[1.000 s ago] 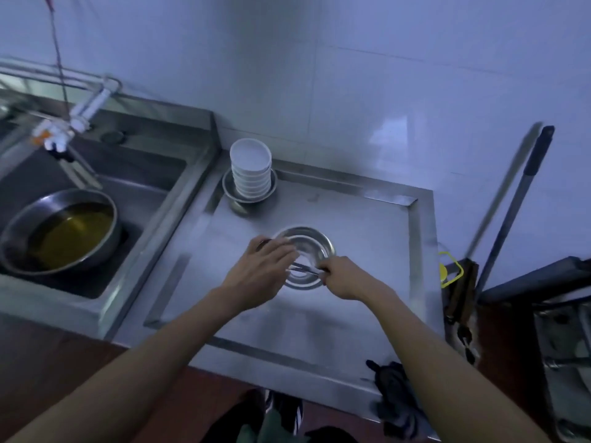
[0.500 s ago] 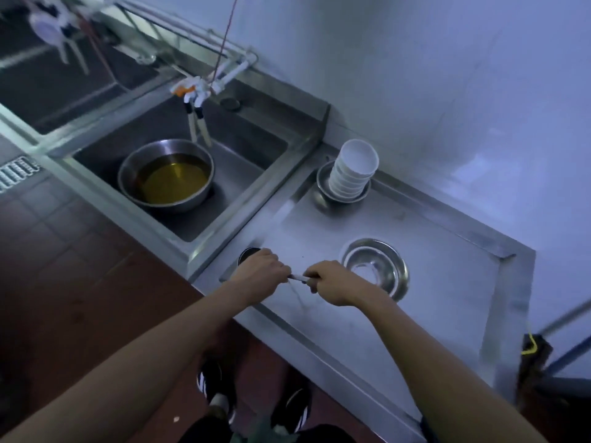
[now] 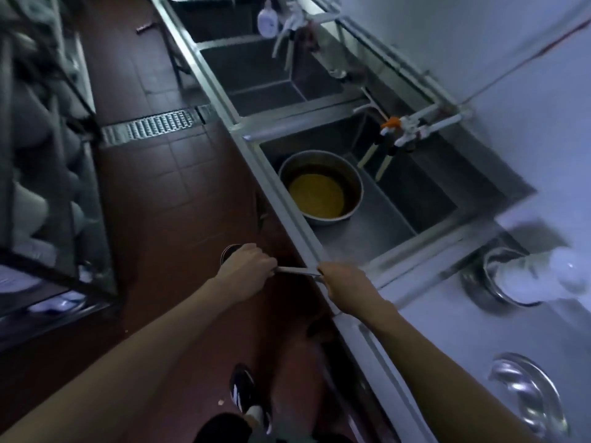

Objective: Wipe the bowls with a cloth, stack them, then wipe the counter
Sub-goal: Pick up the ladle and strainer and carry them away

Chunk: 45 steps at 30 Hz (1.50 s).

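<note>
My left hand (image 3: 246, 270) and my right hand (image 3: 342, 282) hold the two ends of a thin metal utensil (image 3: 295, 270) over the counter's front edge and the floor. A dark round rim (image 3: 227, 252) shows under my left hand's curled fingers; what it is cannot be told. A blurred stack of white bowls (image 3: 540, 276) sits in a steel bowl (image 3: 486, 289) at the counter's (image 3: 447, 334) left end. Another steel bowl (image 3: 531, 398) lies on the counter to the right. No cloth is in view.
The sink (image 3: 383, 231) beside the counter holds a steel pot (image 3: 321, 187) of yellow liquid under a tap (image 3: 403, 131). A second sink (image 3: 268, 78) lies beyond. A metal rack (image 3: 48, 161) stands across the red tiled floor (image 3: 166, 193), which has a drain grate (image 3: 150, 127).
The view has swung left and my hands have moved off the counter with the utensil, from above the steel bowl to its front edge and the floor. Both hands keep their hold.
</note>
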### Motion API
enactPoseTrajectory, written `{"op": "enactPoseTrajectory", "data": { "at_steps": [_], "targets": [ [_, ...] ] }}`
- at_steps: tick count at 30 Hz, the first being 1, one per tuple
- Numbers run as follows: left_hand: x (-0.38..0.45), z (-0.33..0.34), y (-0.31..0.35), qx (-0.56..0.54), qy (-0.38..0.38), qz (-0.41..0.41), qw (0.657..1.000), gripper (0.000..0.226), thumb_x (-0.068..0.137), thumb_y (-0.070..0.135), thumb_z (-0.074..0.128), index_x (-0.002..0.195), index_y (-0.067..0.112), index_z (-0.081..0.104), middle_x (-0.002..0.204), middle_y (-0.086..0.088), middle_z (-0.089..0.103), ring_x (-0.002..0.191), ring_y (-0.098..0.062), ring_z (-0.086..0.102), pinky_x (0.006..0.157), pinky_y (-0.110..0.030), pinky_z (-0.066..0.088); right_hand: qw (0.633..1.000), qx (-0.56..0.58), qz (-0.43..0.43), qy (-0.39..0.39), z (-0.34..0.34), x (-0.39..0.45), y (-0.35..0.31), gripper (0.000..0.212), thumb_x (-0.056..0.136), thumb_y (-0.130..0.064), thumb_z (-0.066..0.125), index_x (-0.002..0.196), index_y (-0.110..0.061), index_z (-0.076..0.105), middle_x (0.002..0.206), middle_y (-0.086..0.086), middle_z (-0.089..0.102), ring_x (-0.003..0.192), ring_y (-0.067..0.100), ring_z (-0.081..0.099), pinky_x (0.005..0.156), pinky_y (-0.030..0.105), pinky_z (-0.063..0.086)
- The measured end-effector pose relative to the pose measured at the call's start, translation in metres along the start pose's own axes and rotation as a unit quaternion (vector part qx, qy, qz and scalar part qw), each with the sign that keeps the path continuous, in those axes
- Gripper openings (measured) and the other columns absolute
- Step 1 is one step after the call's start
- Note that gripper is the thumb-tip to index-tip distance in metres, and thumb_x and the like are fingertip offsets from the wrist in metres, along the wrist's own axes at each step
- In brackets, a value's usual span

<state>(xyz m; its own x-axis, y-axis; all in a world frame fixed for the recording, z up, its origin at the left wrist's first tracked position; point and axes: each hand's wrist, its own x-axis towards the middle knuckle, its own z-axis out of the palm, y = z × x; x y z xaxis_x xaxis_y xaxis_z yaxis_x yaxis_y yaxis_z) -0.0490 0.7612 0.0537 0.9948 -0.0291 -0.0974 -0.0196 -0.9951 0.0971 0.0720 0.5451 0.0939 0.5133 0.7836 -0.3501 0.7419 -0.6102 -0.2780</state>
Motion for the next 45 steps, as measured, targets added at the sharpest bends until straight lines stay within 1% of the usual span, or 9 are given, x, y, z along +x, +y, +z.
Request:
{"op": "enactPoseTrajectory", "data": {
  "at_steps": [2,6,11,20,24,31,34,41,45],
  "targets": [
    [-0.020,-0.004,-0.042,-0.002,0.014,-0.039,0.999,0.016,0.099,0.028,0.057,0.090,0.021,0.068,0.087,0.001,0.072,0.088,-0.024,0.067,0.097,-0.037,0.044,0.999,-0.020,-0.028,0.009,-0.005,0.038,-0.035,0.011,0.104,-0.026,0.048,0.098,-0.018,0.054,0.096,0.003,0.061,0.086,0.025,0.061,0.067,0.032,0.034],
    [-0.047,-0.015,-0.109,-0.005,0.024,-0.106,0.994,0.015,0.098,0.028,0.057,0.094,0.021,0.070,0.091,0.001,0.073,0.093,-0.024,0.067,0.103,-0.042,0.046,0.995,-0.045,-0.084,0.019,-0.016,0.097,-0.097,0.014,0.105,-0.027,0.047,0.102,-0.016,0.055,0.100,0.003,0.062,0.090,0.027,0.061,0.069,0.039,0.042],
    [-0.053,-0.023,-0.161,-0.059,0.052,-0.165,0.983,0.016,0.101,0.030,0.053,0.101,0.020,0.066,0.094,0.000,0.070,0.093,-0.026,0.066,0.082,-0.042,0.049,0.990,-0.064,-0.123,0.033,-0.025,0.161,-0.143,0.010,0.104,-0.027,0.049,0.098,-0.020,0.053,0.095,0.000,0.061,0.084,0.025,0.062,0.068,0.039,0.046],
    [0.000,-0.043,-0.263,-0.082,-0.007,-0.206,0.975,0.020,0.104,0.024,0.047,0.116,0.023,0.064,0.110,0.000,0.068,0.107,-0.024,0.062,0.081,-0.040,0.048,0.983,-0.070,-0.164,0.032,-0.053,0.286,-0.160,0.010,0.104,-0.027,0.047,0.100,-0.020,0.052,0.095,-0.001,0.059,0.083,0.024,0.060,0.063,0.035,0.035],
    [0.042,-0.063,-0.317,-0.071,-0.011,-0.227,0.971,0.022,0.105,0.026,0.046,0.117,0.024,0.065,0.112,0.002,0.068,0.107,-0.022,0.062,0.082,-0.040,0.048,0.981,-0.054,-0.183,0.027,-0.078,0.359,-0.156,0.008,0.103,-0.025,0.048,0.097,-0.021,0.052,0.094,-0.001,0.060,0.084,0.024,0.061,0.065,0.038,0.044],
    [0.075,-0.084,-0.401,-0.065,-0.008,-0.272,0.960,0.018,0.104,0.029,0.049,0.110,0.025,0.066,0.105,0.003,0.070,0.099,-0.022,0.066,0.076,-0.042,0.051,0.968,-0.055,-0.246,-0.006,-0.125,0.467,-0.180,0.015,0.103,-0.032,0.049,0.104,-0.019,0.058,0.103,0.000,0.065,0.088,0.024,0.062,0.072,0.038,0.046],
    [0.083,-0.085,-0.434,-0.074,-0.017,-0.301,0.951,0.022,0.105,0.030,0.048,0.116,0.025,0.066,0.109,0.004,0.070,0.102,-0.021,0.066,0.080,-0.043,0.052,0.963,-0.071,-0.259,-0.020,-0.137,0.506,-0.194,0.017,0.103,-0.034,0.049,0.108,-0.021,0.060,0.104,-0.002,0.066,0.087,0.023,0.062,0.073,0.038,0.048],
    [0.108,-0.086,-0.542,-0.114,-0.001,-0.336,0.935,0.024,0.105,0.030,0.049,0.120,0.026,0.067,0.115,0.005,0.069,0.106,-0.018,0.064,0.082,-0.036,0.049,0.957,-0.085,-0.275,-0.023,-0.152,0.619,-0.239,0.013,0.101,-0.035,0.050,0.100,-0.026,0.058,0.089,-0.009,0.061,0.077,0.019,0.059,0.071,0.040,0.052],
    [0.128,-0.086,-0.627,-0.114,0.027,-0.341,0.933,0.025,0.104,0.028,0.049,0.123,0.024,0.065,0.116,0.003,0.068,0.110,-0.019,0.062,0.084,-0.036,0.047,0.954,-0.112,-0.277,0.016,-0.174,0.693,-0.275,0.013,0.100,-0.031,0.054,0.088,-0.029,0.051,0.075,-0.014,0.047,0.064,0.010,0.050,0.058,0.030,0.045]
  ]
}}
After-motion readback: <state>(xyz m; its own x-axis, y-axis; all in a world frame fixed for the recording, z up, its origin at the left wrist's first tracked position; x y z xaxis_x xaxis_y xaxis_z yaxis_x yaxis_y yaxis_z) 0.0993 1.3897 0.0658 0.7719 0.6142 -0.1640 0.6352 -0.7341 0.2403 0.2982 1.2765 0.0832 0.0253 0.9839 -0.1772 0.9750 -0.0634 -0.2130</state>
